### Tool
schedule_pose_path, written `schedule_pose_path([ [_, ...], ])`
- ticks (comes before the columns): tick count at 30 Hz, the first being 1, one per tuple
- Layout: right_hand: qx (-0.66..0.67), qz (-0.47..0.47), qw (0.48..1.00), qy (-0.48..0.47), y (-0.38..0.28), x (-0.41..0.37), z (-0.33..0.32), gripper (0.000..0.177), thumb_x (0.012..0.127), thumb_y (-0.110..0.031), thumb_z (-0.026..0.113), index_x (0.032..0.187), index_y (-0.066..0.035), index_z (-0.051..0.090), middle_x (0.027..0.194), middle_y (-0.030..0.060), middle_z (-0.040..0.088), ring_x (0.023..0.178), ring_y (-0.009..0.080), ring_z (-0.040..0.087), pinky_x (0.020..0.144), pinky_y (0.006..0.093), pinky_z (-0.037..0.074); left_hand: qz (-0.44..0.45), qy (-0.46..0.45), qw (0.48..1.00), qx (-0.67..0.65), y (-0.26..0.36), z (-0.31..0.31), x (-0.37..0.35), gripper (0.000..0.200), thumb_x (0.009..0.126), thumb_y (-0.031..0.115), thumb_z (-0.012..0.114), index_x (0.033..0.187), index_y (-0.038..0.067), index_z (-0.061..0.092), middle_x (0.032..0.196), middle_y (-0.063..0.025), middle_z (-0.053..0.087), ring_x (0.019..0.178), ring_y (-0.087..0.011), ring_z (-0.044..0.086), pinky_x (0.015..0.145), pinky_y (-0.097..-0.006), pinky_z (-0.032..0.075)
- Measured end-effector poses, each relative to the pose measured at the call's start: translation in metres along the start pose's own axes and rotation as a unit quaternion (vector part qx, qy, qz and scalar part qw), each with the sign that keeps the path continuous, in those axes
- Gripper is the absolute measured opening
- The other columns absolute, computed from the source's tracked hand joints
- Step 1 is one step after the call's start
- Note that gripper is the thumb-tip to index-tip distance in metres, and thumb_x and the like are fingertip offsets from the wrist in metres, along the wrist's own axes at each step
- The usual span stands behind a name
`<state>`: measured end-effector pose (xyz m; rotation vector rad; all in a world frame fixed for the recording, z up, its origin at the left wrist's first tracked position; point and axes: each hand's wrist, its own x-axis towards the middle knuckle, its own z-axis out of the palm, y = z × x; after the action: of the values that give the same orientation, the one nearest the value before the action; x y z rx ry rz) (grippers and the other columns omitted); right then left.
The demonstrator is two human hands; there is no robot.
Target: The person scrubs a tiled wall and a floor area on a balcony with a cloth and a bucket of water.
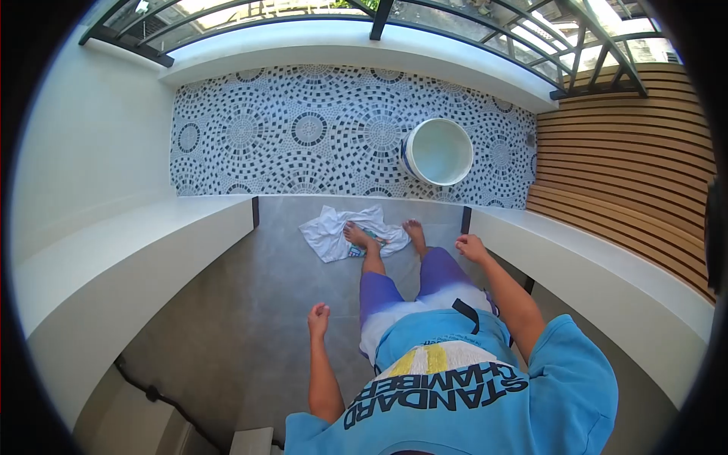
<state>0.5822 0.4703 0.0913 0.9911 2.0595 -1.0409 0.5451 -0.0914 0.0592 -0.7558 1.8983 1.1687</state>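
Note:
My left hand (318,320) hangs low over the grey floor (284,288), left of my legs. Its fingers are loosely bent, with nothing visible in them. My right hand (472,248) is held out beside my right knee, close to the dark edge of the doorway. Its fingers are half curled and slightly apart, and they hold nothing. A crumpled white cloth (326,235) with a coloured print lies on the floor under my left foot (356,233). Beside the cloth's right end is my right foot (414,229).
A white bucket (409,155) with pale liquid stands on the mosaic balcony floor (288,159) past the threshold (303,196). White walls (91,144) flank the doorway. Wooden slats (622,144) line the right side. A dark metal railing (379,19) tops the far ledge.

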Motion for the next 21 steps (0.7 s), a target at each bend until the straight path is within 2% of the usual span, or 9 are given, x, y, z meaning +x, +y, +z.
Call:
schedule_pose_path([
  [1, 0.009, 0.004, 1.000, 0.010, 0.008, 0.001, -0.001, 0.028, 0.078, -0.025, 0.061, 0.093, -0.003, 0.069, 0.076, 0.0136, 0.068, 0.068, 0.0225, 0.066, 0.068, 0.0345, 0.051, -0.002, -0.017, 1.000, 0.016, 0.003, 0.004, -0.004, 0.038, 0.084, 0.025, 0.066, 0.116, 0.006, 0.057, 0.096, -0.0034, 0.064, 0.083, -0.0116, 0.061, 0.066, -0.0250, 0.047],
  [4, 0.024, 0.012, 1.000, -0.005, 0.030, 0.007, -0.004, 0.029, 0.078, -0.027, 0.061, 0.093, -0.003, 0.069, 0.076, 0.0134, 0.068, 0.069, 0.0222, 0.067, 0.069, 0.0344, 0.051, 0.006, -0.023, 0.998, 0.058, 0.019, 0.020, -0.026, 0.040, 0.084, 0.025, 0.067, 0.117, 0.005, 0.057, 0.098, -0.0042, 0.064, 0.084, -0.0111, 0.060, 0.065, -0.0245, 0.047],
  [7, 0.002, -0.008, 1.000, -0.011, 0.067, 0.036, -0.003, 0.031, 0.079, -0.029, 0.061, 0.094, -0.003, 0.069, 0.077, 0.0137, 0.068, 0.068, 0.0223, 0.066, 0.070, 0.0344, 0.052, 0.013, 0.023, 0.999, 0.039, 0.042, 0.044, -0.063, 0.037, 0.083, 0.019, 0.067, 0.113, 0.000, 0.059, 0.099, -0.0107, 0.065, 0.089, -0.0169, 0.061, 0.079, -0.0284, 0.049],
  [8, -0.011, -0.020, 1.000, -0.006, 0.082, 0.053, -0.002, 0.031, 0.079, -0.029, 0.061, 0.094, -0.003, 0.069, 0.078, 0.0139, 0.068, 0.068, 0.0222, 0.066, 0.071, 0.0344, 0.052, 0.006, 0.045, 0.997, 0.054, 0.050, 0.053, -0.079, 0.036, 0.083, 0.020, 0.067, 0.113, 0.000, 0.059, 0.100, -0.0111, 0.065, 0.090, -0.0173, 0.061, 0.080, -0.0288, 0.049],
  [11, -0.005, -0.023, 1.000, -0.019, 0.109, 0.109, -0.005, 0.031, 0.083, -0.029, 0.058, 0.090, 0.000, 0.067, 0.076, 0.0094, 0.067, 0.060, 0.0165, 0.063, 0.060, 0.0321, 0.051, -0.011, 0.080, 0.993, 0.086, 0.051, 0.079, -0.120, 0.037, 0.084, 0.021, 0.066, 0.114, 0.000, 0.059, 0.103, -0.0126, 0.065, 0.094, -0.0183, 0.061, 0.082, -0.0302, 0.049],
  [14, 0.188, 0.117, 0.975, -0.020, 0.107, 0.161, -0.025, 0.039, 0.089, -0.038, 0.051, 0.091, -0.002, 0.065, 0.077, 0.0087, 0.066, 0.058, 0.0175, 0.062, 0.059, 0.0326, 0.051, -0.015, 0.061, 0.988, 0.139, 0.052, 0.112, -0.155, 0.036, 0.084, 0.020, 0.066, 0.113, 0.000, 0.059, 0.102, -0.0130, 0.065, 0.092, -0.0186, 0.063, 0.082, -0.0308, 0.050],
  [15, 0.220, 0.127, 0.967, -0.003, 0.115, 0.181, -0.027, 0.044, 0.090, -0.042, 0.048, 0.094, -0.002, 0.064, 0.079, 0.0088, 0.066, 0.059, 0.0179, 0.062, 0.060, 0.0330, 0.052, -0.023, 0.051, 0.983, 0.172, 0.065, 0.125, -0.170, 0.036, 0.084, 0.020, 0.066, 0.113, 0.000, 0.059, 0.101, -0.0129, 0.066, 0.091, -0.0186, 0.063, 0.081, -0.0308, 0.050],
  [17, 0.279, 0.147, 0.948, 0.032, 0.135, 0.226, -0.022, 0.054, 0.093, -0.051, 0.041, 0.099, -0.002, 0.062, 0.083, 0.0088, 0.066, 0.062, 0.0185, 0.062, 0.061, 0.0337, 0.052, -0.028, 0.018, 0.979, 0.200, 0.046, 0.132, -0.179, 0.036, 0.084, 0.020, 0.067, 0.111, -0.001, 0.059, 0.099, -0.0126, 0.066, 0.089, -0.0184, 0.064, 0.080, -0.0302, 0.051],
  [21, 0.504, 0.226, 0.834, -0.009, 0.146, 0.292, -0.016, 0.077, 0.089, -0.067, 0.028, 0.118, 0.001, 0.052, 0.106, 0.0158, 0.061, 0.086, 0.0260, 0.061, 0.073, 0.0382, 0.051, -0.096, 0.016, 0.980, 0.174, 0.051, 0.162, -0.183, 0.035, 0.085, 0.020, 0.066, 0.109, -0.003, 0.059, 0.098, -0.0120, 0.066, 0.087, -0.0165, 0.064, 0.077, -0.0295, 0.051],
])
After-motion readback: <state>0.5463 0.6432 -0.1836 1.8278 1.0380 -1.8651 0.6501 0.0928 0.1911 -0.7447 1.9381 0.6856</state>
